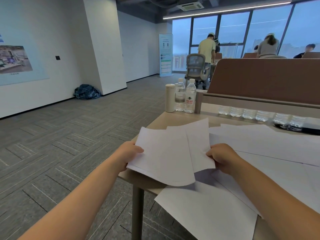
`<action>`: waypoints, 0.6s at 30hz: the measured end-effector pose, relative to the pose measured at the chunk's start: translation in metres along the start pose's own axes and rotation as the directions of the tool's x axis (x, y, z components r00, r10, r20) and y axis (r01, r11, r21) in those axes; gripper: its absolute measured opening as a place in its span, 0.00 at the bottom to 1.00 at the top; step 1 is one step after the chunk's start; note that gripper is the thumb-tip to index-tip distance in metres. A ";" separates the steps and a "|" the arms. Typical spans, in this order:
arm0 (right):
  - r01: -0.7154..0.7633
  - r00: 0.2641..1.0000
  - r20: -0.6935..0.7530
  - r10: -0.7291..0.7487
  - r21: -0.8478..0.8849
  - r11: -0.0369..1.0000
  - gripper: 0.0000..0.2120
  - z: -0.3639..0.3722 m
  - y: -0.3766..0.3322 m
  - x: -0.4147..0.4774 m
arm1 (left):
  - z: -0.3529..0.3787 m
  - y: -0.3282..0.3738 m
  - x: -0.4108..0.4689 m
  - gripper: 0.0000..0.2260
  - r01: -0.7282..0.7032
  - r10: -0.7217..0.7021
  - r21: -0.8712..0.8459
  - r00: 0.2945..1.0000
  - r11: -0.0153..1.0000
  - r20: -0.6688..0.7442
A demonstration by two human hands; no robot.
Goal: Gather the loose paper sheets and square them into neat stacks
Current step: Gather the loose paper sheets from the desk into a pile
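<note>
both hands, left hand [129,155] and right hand [223,157], grip a fanned bunch of paper sheets [166,156] (edges uneven) between them; loose sheets [270,146] cover the counter [161,121] beyond the right hand.

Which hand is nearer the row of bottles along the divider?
Right. The right hand holds the sheets' right edge, toward the bottles; the left hand holds their left edge, farther off.

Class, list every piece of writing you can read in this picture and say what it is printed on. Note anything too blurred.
"农夫山泉": red label on the front water bottle.
Rear water bottle: label too blurred to read.
Standing banner: text too small to read.
Wall poster: caption blurred.
Paper sheets: no writing shows.
</note>
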State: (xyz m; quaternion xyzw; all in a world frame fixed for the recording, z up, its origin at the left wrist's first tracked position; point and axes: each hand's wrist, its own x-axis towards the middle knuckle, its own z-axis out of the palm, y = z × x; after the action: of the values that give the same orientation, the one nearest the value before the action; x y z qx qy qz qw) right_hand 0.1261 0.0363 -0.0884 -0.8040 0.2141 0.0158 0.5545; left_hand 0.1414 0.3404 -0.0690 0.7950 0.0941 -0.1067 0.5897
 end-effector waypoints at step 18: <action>0.007 1.000 -0.026 -0.005 0.086 0.996 0.05 0.000 -0.005 -0.008 | -0.001 0.005 -0.009 0.18 -0.139 0.178 -0.242 0.972 0.960 0.150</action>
State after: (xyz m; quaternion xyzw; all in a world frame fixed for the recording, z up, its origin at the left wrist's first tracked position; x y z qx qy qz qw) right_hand 0.1202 0.0403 -0.0820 -0.7801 0.2193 -0.0057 0.5859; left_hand 0.1341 0.3402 -0.0619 0.7142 -0.0091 -0.1148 0.6904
